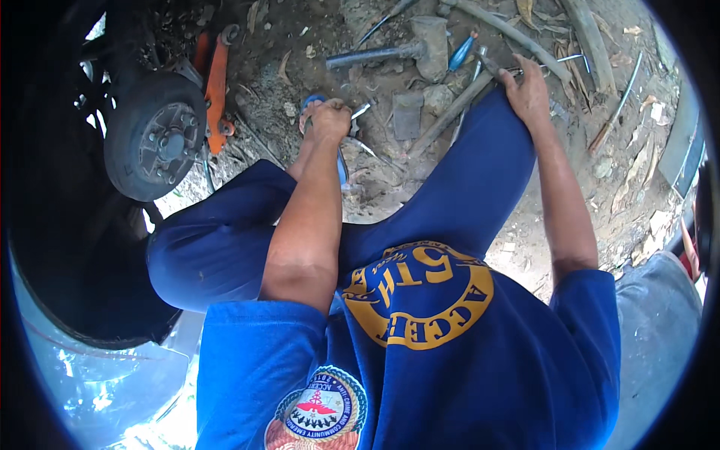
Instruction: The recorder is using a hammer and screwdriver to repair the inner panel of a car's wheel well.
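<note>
My left hand [330, 118] is closed over my foot in a blue sandal [313, 100], beside a short pale metal piece [361, 110]; what its fingers hold is unclear. My right hand [527, 94] rests by my raised knee [491, 135], fingers curled at a dark, thin metal tool [493, 67] that I cannot make out fully. Between them lie a big hammer [430, 49], a blue-handled tool [463, 51], metal bars [450, 116] and a flat grey block [407, 115].
A wheel hub with tyre [154, 139] and an orange metal part [219, 90] are at the left, beside a dark wheel arch [60, 247]. Curved tubes [589, 45], a thin rod [615, 101] and dry leaves lie on the dirt at the upper right.
</note>
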`<state>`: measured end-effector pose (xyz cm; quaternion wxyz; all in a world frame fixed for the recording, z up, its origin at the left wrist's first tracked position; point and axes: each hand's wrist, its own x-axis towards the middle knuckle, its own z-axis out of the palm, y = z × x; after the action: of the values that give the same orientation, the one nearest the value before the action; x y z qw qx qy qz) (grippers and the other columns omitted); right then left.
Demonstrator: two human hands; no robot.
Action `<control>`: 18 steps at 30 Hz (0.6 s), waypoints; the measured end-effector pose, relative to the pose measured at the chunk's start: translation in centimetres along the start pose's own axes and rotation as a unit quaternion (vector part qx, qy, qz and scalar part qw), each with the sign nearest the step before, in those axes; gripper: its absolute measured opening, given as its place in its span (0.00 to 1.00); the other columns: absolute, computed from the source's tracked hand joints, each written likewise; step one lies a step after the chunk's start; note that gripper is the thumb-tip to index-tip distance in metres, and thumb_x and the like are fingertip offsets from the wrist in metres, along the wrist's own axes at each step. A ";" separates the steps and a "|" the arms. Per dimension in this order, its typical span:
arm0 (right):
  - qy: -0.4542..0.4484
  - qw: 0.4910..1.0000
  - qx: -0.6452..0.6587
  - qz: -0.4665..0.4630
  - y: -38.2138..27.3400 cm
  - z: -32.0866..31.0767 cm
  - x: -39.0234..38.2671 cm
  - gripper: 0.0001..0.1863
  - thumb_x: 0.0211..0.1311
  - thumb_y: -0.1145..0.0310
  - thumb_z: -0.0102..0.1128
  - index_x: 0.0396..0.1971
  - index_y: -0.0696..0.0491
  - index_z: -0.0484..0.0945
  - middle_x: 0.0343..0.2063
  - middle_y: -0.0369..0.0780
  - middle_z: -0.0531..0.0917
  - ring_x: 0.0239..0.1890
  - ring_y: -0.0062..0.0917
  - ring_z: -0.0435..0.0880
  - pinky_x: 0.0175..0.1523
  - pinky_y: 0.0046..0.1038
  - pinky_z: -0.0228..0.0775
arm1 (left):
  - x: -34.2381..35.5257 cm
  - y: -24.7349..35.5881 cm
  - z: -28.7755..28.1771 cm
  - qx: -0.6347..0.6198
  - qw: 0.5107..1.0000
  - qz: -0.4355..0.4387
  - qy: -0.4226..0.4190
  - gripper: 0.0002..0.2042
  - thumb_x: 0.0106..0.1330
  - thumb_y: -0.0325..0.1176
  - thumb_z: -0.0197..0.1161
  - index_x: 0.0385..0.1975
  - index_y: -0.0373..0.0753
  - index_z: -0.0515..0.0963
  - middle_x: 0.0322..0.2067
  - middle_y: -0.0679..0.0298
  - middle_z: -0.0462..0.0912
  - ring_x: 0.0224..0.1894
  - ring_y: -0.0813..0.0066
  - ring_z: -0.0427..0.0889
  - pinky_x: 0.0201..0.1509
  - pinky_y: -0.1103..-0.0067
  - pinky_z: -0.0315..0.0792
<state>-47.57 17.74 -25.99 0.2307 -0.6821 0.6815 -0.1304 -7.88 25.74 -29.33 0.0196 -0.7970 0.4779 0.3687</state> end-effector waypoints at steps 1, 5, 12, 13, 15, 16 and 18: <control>0.009 1.000 0.000 0.009 0.6 0.1 -0.1 0.25 0.53 0.59 0.60 0.48 0.57 0.73 0.45 0.51 0.76 0.50 0.41 0.74 0.54 0.36 0.65 | -0.6 0.6 0.2 0.039 0.999 0.003 -0.030 0.07 0.54 0.28 0.58 0.31 0.33 0.78 0.24 0.61 0.81 0.23 0.74 0.79 0.26 0.82 0.74; 0.053 0.979 0.094 0.171 1.2 -0.1 0.6 0.22 0.54 0.58 0.60 0.43 0.58 0.76 0.37 0.49 0.80 0.43 0.38 0.79 0.51 0.32 0.68 | -1.3 -2.5 2.1 -0.093 0.982 -0.095 -0.132 0.11 0.51 0.37 0.60 0.29 0.36 0.79 0.27 0.53 0.81 0.33 0.63 0.81 0.41 0.73 0.72; 0.105 0.938 0.201 0.261 -1.0 -6.0 -12.3 0.23 0.62 0.58 0.52 0.49 0.61 0.72 0.45 0.48 0.77 0.50 0.32 0.74 0.56 0.28 0.63 | -0.6 3.6 1.7 -0.189 0.976 -0.053 -0.094 0.16 0.52 0.41 0.62 0.37 0.38 0.80 0.34 0.53 0.82 0.39 0.62 0.82 0.45 0.74 0.72; 0.110 0.919 0.214 0.311 -0.6 -6.9 -14.7 0.24 0.63 0.57 0.52 0.49 0.61 0.71 0.46 0.47 0.76 0.51 0.32 0.73 0.57 0.29 0.62 | -1.8 6.2 1.4 -0.176 0.979 -0.021 -0.102 0.17 0.52 0.42 0.61 0.37 0.39 0.81 0.38 0.52 0.81 0.44 0.58 0.80 0.50 0.73 0.70; 0.120 0.899 0.223 0.356 1.9 -8.1 -17.5 0.25 0.63 0.56 0.52 0.51 0.60 0.71 0.49 0.48 0.75 0.53 0.31 0.72 0.58 0.29 0.62 | -4.0 9.6 0.6 -0.104 0.992 0.028 -0.061 0.16 0.52 0.41 0.60 0.37 0.39 0.81 0.37 0.51 0.81 0.44 0.57 0.79 0.50 0.72 0.71; 0.126 0.877 0.230 0.402 3.5 -8.2 -17.7 0.26 0.62 0.55 0.52 0.52 0.60 0.70 0.49 0.48 0.75 0.52 0.32 0.72 0.58 0.29 0.62 | -4.5 10.0 1.3 -0.106 0.993 0.052 -0.024 0.14 0.51 0.38 0.60 0.32 0.37 0.81 0.34 0.50 0.81 0.40 0.54 0.79 0.47 0.70 0.71; 0.107 0.874 0.200 0.431 10.3 -6.9 -18.4 0.29 0.60 0.52 0.54 0.54 0.60 0.68 0.50 0.50 0.74 0.53 0.33 0.72 0.55 0.31 0.64 | -5.5 9.6 2.5 -0.142 0.976 0.138 0.085 0.11 0.51 0.36 0.59 0.27 0.35 0.80 0.29 0.49 0.79 0.35 0.52 0.79 0.43 0.67 0.71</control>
<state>-60.57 35.33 -22.60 0.3212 -0.2425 0.8877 -0.2235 -18.28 25.58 -24.75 -0.1859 -0.7462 0.5261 0.3630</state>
